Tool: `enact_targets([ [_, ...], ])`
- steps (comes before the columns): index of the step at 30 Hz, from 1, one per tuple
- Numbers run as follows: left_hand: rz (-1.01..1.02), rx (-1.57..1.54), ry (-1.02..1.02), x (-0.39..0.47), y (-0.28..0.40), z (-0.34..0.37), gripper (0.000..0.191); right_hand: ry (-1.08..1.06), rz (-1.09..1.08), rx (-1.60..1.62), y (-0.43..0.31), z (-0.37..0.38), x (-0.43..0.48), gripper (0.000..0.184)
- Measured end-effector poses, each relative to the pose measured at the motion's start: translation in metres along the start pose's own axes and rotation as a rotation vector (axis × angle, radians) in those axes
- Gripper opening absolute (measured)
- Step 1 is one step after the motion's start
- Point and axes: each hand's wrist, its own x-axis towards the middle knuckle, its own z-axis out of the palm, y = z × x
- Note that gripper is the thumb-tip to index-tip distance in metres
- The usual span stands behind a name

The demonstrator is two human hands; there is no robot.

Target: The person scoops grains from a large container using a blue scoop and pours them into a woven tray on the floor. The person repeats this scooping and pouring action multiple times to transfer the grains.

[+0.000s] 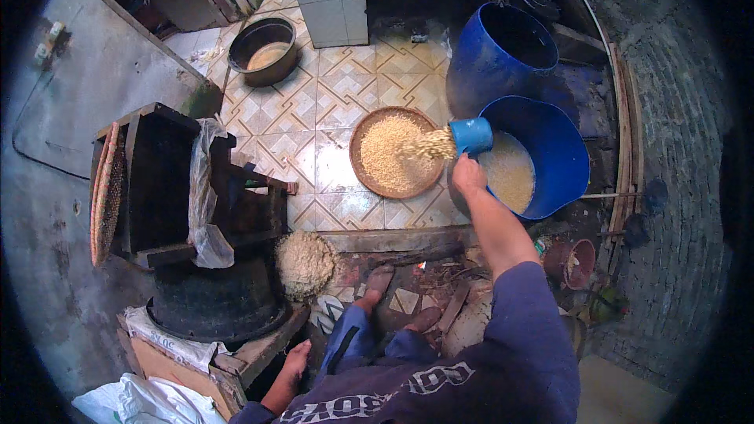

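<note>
In my right hand (469, 174) is the handle of a blue plastic dipper (473, 133). The dipper is tipped to the left, and wet pale beans (433, 145), apparently soybeans, pour from its mouth. They fall into a round brown basket (354, 172), where a heap of the same beans (389, 156) lies. Under the dipper, to the right, stands a blue plastic drum (556, 156) with beans in cloudy liquid (511, 174). My left hand (298, 358) hangs low, beside a wooden frame (274, 338) under a black tub (218, 300); its grip is unclear.
A second blue drum (471, 65) stands behind the first. A dark basin (268, 73) sits on the patterned tile floor (347, 91). A dark wooden stand (159, 182) rises at left, near a pile of pale crumbly material (303, 265). A raised ledge (400, 241) edges the tiles.
</note>
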Motion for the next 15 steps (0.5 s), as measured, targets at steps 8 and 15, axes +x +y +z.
enact_targets([
  [8, 0.024, -0.033, -0.035, 0.025, -0.006, 0.002, 0.05, 0.368, -0.078, -0.163, 0.014, 0.008, 0.028, 0.032],
  [15, 0.015, 0.02, -0.057, 0.039, -0.019, 0.006, 0.049, 0.399, -0.059, 0.212, 0.032, 0.014, 0.002, 0.034],
])
